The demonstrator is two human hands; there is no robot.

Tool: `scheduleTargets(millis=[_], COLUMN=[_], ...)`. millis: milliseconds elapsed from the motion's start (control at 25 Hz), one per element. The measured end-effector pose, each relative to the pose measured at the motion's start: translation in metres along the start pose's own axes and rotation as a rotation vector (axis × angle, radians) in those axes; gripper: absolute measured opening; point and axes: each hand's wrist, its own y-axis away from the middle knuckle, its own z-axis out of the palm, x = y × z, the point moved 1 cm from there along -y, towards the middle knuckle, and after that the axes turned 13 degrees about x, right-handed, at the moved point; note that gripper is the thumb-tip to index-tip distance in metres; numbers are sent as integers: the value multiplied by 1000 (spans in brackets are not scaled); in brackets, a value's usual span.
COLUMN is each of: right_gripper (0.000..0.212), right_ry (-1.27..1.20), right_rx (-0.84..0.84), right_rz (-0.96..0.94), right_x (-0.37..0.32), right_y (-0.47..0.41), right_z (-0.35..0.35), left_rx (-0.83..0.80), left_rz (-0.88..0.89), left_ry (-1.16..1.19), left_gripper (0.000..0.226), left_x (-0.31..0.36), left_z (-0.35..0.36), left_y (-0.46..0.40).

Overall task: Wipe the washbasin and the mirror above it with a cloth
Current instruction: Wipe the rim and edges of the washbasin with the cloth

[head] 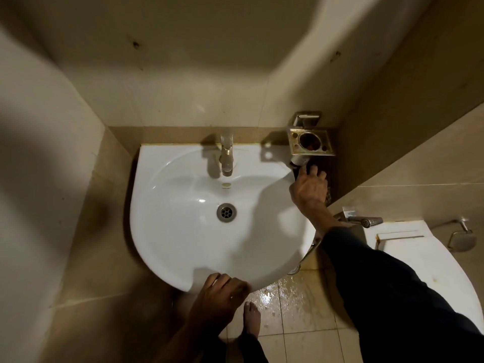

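Observation:
The white washbasin (183, 244) fills the middle of the head view, with a metal tap (226, 155) at its back and a drain (226, 211) in the bowl. My right hand (310, 188) reaches to the basin's right rear corner, fingers bent down over a dark cloth (328, 195) wedged between the rim and the wall; most of the cloth is hidden under the hand. My left hand (218, 292) rests on the basin's front rim, fingers spread, holding nothing. No mirror shows in this view.
A brass tumbler holder (311, 144) juts from the wall just above my right hand. A toilet (408, 260) and a hand sprayer (366, 220) stand at the right. The tiled floor (296, 297) below the basin is wet, and my bare foot (252, 318) stands there.

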Motion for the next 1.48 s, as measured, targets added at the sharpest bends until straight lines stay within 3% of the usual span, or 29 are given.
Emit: scheduleTargets(millis=[240,560,760,920,1040,1160,1280,1360,1480], right_gripper=[49,51,60,61,59,63,65,55,48], right_ry=[165,-33,145,-58,-188,-158,-18,82,148], right_rx=[-48,-100,-20,85,145,82,27,12,-37], right_rz=[96,342,-9,-176,-437,-575,-362,-192,-126], right_x=[-45,-83,-83,-111,-140,-130,-98,-89,-95], right_y=[-12,-22,-11,-14,-11,-23,-30,-26,-29], right_z=[12,11,13,9,3,-5,0,2,0], left_rx=[-81,-111,-116,-137,-145,-133,-139,-141,-131], left_rz=[128,278,276,269,264,251,237,252,254], left_ry=[-28,39,69,32,14,34,35,16,5], left_gripper=[29,32,35,32,33,35,36,34,31], left_x=[-7,-23,-24,-24,-23,-23,-23,-22,-22], left_z=[-5,-11,-9,-5,-5,-5,-5,-6,-7], left_y=[-6,-20,-19,-15,-12,-12,-12,-12,-13])
